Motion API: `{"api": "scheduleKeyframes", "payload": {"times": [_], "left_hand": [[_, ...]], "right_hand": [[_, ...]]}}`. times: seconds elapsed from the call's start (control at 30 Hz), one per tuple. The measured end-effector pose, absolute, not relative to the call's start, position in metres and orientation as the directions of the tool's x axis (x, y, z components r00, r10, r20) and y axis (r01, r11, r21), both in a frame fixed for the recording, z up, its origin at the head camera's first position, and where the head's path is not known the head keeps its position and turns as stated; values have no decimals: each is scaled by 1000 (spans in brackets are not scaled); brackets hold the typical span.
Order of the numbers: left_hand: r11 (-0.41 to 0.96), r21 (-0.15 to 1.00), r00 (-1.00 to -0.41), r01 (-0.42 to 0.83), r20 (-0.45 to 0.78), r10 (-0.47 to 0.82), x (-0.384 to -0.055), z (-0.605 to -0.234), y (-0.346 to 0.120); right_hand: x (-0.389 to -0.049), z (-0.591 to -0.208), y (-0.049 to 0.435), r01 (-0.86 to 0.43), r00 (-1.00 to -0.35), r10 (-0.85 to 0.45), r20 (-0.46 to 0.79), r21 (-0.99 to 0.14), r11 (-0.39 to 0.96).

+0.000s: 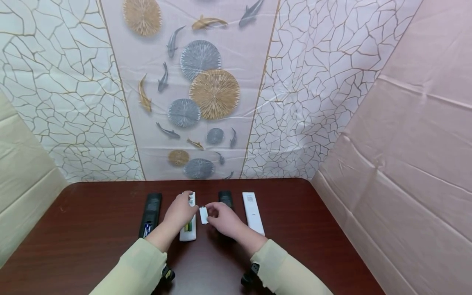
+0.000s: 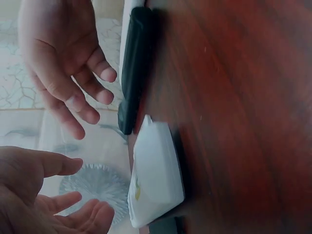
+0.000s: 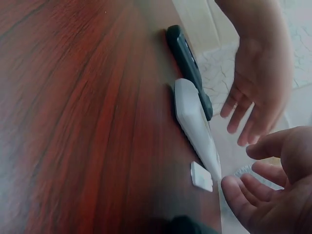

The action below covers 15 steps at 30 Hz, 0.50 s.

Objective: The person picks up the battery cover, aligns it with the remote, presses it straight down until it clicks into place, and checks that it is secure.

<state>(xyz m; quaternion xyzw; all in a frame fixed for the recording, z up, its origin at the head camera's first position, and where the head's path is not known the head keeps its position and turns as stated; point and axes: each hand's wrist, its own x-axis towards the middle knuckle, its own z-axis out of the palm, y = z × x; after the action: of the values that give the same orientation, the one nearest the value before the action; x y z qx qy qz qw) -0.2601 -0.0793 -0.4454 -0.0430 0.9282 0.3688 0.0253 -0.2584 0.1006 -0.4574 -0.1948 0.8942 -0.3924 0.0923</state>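
A white remote control (image 1: 188, 235) lies battery side up, a green battery (image 1: 188, 226) showing in its uncovered compartment. Above its upper half hovers my left hand (image 1: 180, 211), fingers loosely bent and holding nothing. Just right of that remote, a small white battery cover (image 3: 201, 176) lies on the table. Close beside the cover is my right hand (image 1: 222, 219), its fingers relaxed and spread. In the left wrist view, a gap separates both hands from the white remote (image 2: 158, 165). My right hand partly hides a black remote (image 1: 225, 198) beneath it in the head view.
Left of my left hand lies another black remote (image 1: 151, 207) with a blue-and-white battery (image 1: 148, 228) exposed. A second white remote (image 1: 253, 211) lies on the right, face down. All rest on a dark red-brown wooden table (image 1: 295, 246), with patterned cloth (image 1: 295, 102) behind.
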Motion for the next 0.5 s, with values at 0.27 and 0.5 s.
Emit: {"api": "scheduleKeyframes", "payload": {"times": [0.27,0.5], "left_hand": [[795,598,-995,-97,-77,-64,-276,-451,-82],[827,551,-992,-110,-113,-56,-283,-453,-81]], "right_hand": [[-269,-460,76,-293,-904,-422,-70,-615,732],[-278,-462,58,-242,-929,-345,-135,-482,842]]}}
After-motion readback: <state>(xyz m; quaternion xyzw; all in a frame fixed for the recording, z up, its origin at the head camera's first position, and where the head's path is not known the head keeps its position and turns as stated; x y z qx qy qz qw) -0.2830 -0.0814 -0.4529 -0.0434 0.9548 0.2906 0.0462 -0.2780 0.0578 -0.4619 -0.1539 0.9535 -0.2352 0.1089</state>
